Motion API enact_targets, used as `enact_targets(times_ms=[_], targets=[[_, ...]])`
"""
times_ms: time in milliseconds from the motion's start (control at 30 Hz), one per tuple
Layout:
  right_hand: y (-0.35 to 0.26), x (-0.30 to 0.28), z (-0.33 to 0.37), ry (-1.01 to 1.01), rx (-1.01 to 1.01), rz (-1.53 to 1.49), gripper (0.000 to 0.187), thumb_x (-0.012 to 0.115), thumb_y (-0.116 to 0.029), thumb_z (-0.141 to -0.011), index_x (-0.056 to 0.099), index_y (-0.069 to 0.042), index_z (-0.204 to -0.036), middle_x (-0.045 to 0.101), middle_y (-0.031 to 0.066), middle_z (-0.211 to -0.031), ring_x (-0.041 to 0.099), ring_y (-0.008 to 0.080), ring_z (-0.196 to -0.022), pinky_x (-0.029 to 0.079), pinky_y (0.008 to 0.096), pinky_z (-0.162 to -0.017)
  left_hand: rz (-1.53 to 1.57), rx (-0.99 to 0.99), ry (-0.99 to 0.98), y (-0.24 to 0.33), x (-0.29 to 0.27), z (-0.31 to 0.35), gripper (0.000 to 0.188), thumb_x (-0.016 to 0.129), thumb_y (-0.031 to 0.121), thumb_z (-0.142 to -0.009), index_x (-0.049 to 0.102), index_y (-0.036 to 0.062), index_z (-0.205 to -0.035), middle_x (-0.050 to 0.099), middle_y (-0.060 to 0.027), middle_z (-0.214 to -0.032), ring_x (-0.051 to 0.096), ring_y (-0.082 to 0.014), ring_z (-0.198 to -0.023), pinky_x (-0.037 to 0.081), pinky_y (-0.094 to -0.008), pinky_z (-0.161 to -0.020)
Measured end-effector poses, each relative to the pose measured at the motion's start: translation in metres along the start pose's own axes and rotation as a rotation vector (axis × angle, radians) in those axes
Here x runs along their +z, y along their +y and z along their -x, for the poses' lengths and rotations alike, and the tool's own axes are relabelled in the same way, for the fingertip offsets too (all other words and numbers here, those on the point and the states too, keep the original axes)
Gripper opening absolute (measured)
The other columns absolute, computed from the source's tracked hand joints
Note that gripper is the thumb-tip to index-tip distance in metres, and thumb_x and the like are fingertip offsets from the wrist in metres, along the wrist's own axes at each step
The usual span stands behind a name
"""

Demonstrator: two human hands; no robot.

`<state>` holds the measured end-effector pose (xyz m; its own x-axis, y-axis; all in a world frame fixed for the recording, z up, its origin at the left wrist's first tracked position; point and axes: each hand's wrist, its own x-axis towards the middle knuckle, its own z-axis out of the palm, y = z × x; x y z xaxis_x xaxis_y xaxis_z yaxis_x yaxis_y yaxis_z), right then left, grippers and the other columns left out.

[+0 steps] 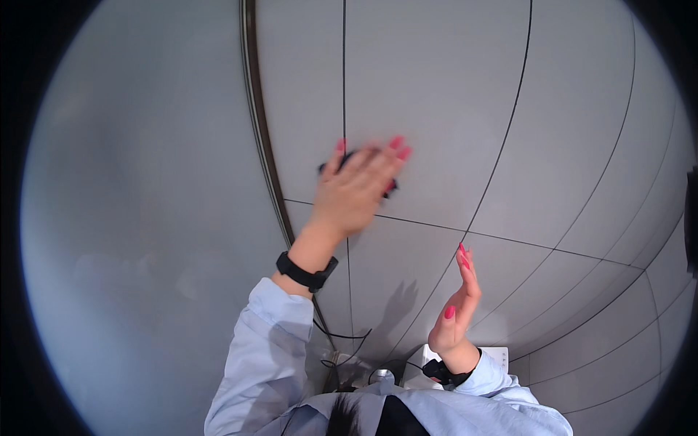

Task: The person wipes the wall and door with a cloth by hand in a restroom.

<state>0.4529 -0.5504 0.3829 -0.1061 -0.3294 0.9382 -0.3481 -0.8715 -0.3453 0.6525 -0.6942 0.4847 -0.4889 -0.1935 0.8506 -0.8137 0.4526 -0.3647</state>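
Note:
My left hand [352, 190] is stretched over a dark cloth [392, 187] and holds it against the pale grey tiled surface [436, 94]. The cloth's edges stick out on both sides of the fingers, with a bit of red at its right edge; most of it is covered by the palm. Motion blurs this hand's fingers, which end in pink nails. To the lower right, my right hand [459, 305] is raised with its fingers stretched out, holding nothing. I cannot tell whether its fingertips touch the tiles.
A dark metal-edged strip [263, 131] runs along the left, beside a large smooth bluish-grey panel [145, 218]. Near my body are a white box [496, 356] and thin black cables [349, 336]. A dark object [691, 218] shows at the far right rim.

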Motion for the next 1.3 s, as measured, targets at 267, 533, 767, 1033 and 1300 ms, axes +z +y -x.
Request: enact_targets(times_ms=[267, 533, 767, 1033, 1300], targets=[[0.009, -0.007, 0.014, -0.030, 0.039, 0.044, 0.058, 0.040, -0.038, -0.099, 0.037, 0.004, -0.139, 0.043, 0.0247, -0.144, 0.033, 0.0426, -0.140, 0.013, 0.0589, -0.117, 0.058, -0.519, 0.416, -0.039, 0.004, -0.011, 0.069, 0.048, 0.034, -0.095, 0.025, 0.0088, -0.155, 0.017, -0.0191, -0.161, 0.016, -0.0388, -0.148, 0.011, -0.0525, -0.118], [0.002, -0.012, 0.016, 0.029, -0.022, 0.192, 0.061, 0.039, -0.038, -0.100, 0.032, 0.002, -0.146, 0.035, 0.0223, -0.151, 0.026, 0.0427, -0.144, 0.013, 0.0550, -0.118, 0.176, -0.196, 0.210, 0.029, -0.024, -0.032, 0.062, 0.057, 0.050, -0.088, 0.044, 0.0345, -0.147, 0.031, -0.0016, -0.159, 0.028, -0.0312, -0.145, 0.021, -0.0505, -0.116], [0.036, -0.047, -0.025, 0.019, -0.137, 0.675, 0.062, 0.038, -0.035, -0.101, 0.027, 0.000, -0.151, 0.026, 0.0205, -0.157, 0.017, 0.0395, -0.148, 0.011, 0.0514, -0.119, -0.055, 0.081, 0.124, -0.004, 0.008, 0.042, 0.054, 0.055, 0.039, -0.087, 0.053, 0.0345, -0.140, 0.035, -0.0010, -0.157, 0.032, -0.0272, -0.141, 0.013, -0.0475, -0.120], [0.031, -0.088, -0.017, 0.195, 0.005, 0.681, 0.063, 0.039, -0.033, -0.101, 0.025, 0.002, -0.151, 0.023, 0.0208, -0.159, 0.015, 0.0384, -0.149, 0.011, 0.0498, -0.119, 0.072, -0.628, 0.337, -0.020, 0.007, 0.038, 0.064, 0.038, 0.031, -0.098, 0.025, 0.0023, -0.153, 0.020, -0.0188, -0.161, 0.013, -0.0388, -0.149, 0.005, -0.0524, -0.118], [0.025, -0.112, 0.009, 0.216, 0.130, 0.716, 0.065, 0.037, -0.038, -0.102, 0.024, 0.001, -0.152, 0.023, 0.0181, -0.160, 0.014, 0.0325, -0.150, 0.010, 0.0465, -0.120, -0.002, -0.321, 0.398, -0.068, -0.031, -0.050, 0.070, 0.044, 0.038, -0.099, 0.024, -0.0031, -0.152, 0.025, -0.0213, -0.158, 0.021, -0.0358, -0.148, 0.013, -0.0477, -0.119]])
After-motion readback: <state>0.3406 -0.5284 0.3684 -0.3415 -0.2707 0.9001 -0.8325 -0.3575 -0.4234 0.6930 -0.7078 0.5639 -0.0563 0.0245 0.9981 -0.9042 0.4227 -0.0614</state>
